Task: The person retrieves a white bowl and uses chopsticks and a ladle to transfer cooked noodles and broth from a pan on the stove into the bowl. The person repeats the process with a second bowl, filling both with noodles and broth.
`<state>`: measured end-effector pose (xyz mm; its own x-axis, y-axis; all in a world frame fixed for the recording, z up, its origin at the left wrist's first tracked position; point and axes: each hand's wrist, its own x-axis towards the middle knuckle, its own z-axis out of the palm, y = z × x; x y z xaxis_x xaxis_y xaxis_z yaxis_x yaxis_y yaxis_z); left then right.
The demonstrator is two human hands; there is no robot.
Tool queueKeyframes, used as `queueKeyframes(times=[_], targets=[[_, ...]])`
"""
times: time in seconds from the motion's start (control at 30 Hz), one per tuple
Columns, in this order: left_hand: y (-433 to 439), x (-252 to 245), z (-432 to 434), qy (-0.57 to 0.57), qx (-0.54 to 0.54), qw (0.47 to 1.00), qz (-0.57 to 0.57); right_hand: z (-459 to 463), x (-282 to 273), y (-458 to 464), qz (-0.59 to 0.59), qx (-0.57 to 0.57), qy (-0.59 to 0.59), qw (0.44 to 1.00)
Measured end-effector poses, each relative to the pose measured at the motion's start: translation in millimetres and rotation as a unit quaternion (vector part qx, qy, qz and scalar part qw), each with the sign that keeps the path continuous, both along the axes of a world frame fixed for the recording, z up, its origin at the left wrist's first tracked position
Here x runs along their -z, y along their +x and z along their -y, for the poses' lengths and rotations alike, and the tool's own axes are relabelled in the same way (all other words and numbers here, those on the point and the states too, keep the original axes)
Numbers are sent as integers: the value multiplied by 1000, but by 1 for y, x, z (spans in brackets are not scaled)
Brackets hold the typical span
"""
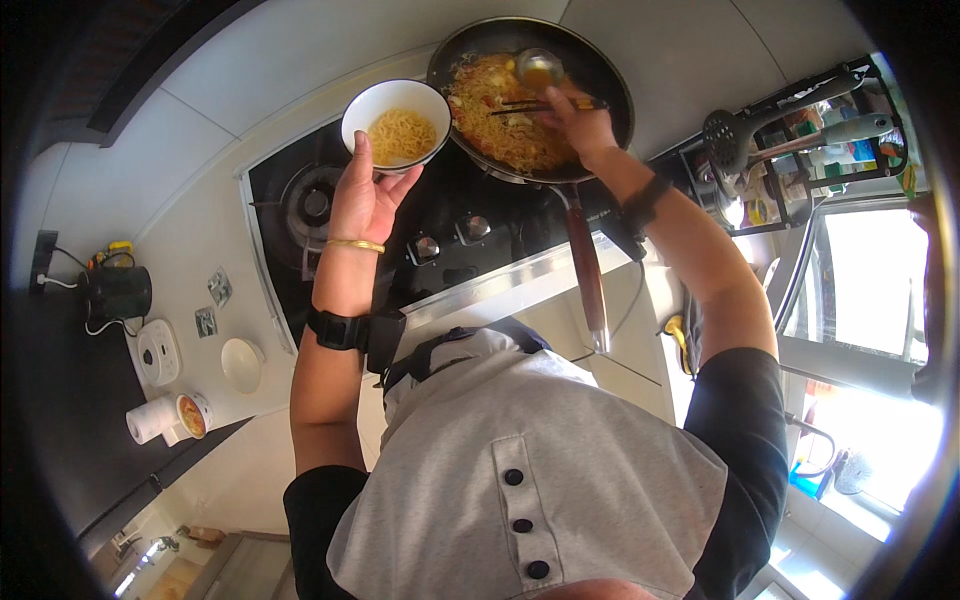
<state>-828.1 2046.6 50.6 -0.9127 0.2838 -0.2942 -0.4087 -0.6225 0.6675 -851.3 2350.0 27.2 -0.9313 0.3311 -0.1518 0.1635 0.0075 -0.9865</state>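
Note:
My left hand [369, 191] holds a white bowl [365, 112] with a dark rim, thumb on its near side. Yellow noodles [403, 136] lie in the bottom of the bowl. Just right of it, a dark frying pan [611, 79] on the cooktop contains noodles [480, 124] in reddish-orange broth. Over the pan, my right hand [581, 124] grips dark chopsticks [519, 107], their tips pointing left above the noodles. A metal ladle [540, 69] with broth in its cup rests at the hand's far side; its handle is hidden, so whether I hold it is unclear.
The pan's brown handle [586, 262] juts toward me past the black gas cooktop's [450, 202] front edge. A burner [315, 202] sits at left. Farther left are a bowl [241, 365], a paper roll [146, 421] and a food cup [193, 416]. Utensils [727, 139] hang from a rack at right.

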Motion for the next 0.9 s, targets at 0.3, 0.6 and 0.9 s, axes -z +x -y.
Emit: queueKeyframes(times=[0.3,0.6,0.9], targets=[[2,0,1,-4,-13,1000,3,-10,6,-9,-9,11,-77,997],[2,-2,-1,-15,-24,1000,6,-15,4,-10,6,-2,-140,990],[-4,-5,-9,-37,-33,999,-3,-14,-5,6,27,16,-217,976]])
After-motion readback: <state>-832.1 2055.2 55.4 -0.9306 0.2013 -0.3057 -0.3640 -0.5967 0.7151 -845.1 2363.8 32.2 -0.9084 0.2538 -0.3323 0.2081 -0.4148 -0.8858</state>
